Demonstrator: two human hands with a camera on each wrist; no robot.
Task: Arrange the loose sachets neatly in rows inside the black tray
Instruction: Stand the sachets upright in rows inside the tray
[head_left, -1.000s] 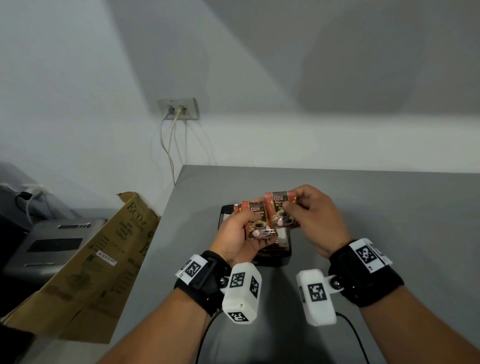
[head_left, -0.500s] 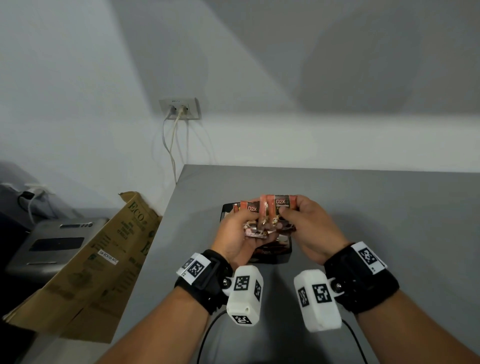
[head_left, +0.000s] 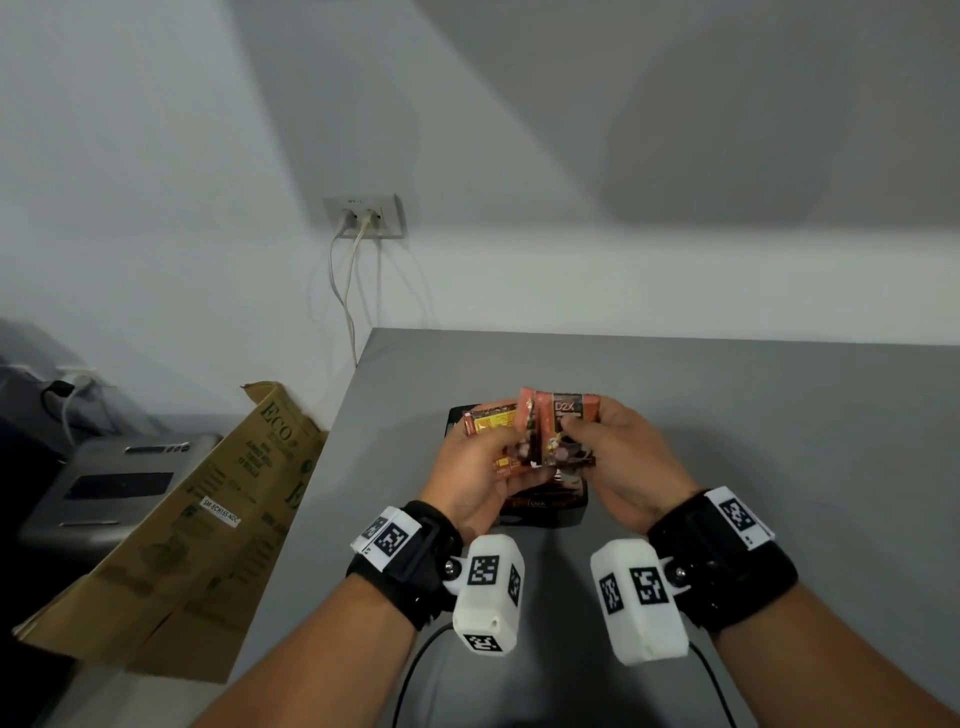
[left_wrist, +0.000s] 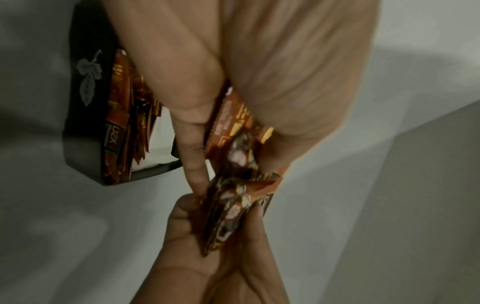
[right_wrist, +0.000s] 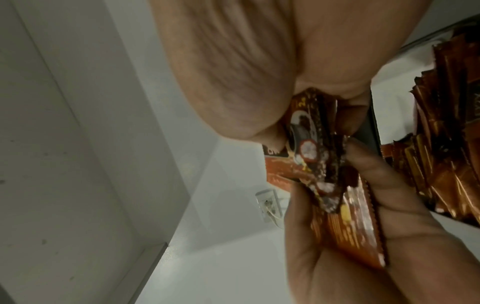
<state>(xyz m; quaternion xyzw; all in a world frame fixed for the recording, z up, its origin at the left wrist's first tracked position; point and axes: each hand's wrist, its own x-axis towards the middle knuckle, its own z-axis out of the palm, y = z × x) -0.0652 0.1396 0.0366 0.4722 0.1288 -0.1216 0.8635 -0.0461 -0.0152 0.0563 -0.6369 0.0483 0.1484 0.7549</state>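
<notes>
Soft even indoor light, broad wall shadows, wide-angle bending, blurred dim wrist views

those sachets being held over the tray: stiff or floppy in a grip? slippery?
Probably floppy: the sachets bend and crease where the left hand and right hand pinch them. Likely slippery, since their foil looks glossy. Seemingly light: a fingertip pinch holds several above the black tray.

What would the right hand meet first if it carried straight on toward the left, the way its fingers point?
Probably the left hand: the right hand faces it, both gripping the same sachets, fingers nearly touching in the wrist views. The tray lies below that line.
</notes>
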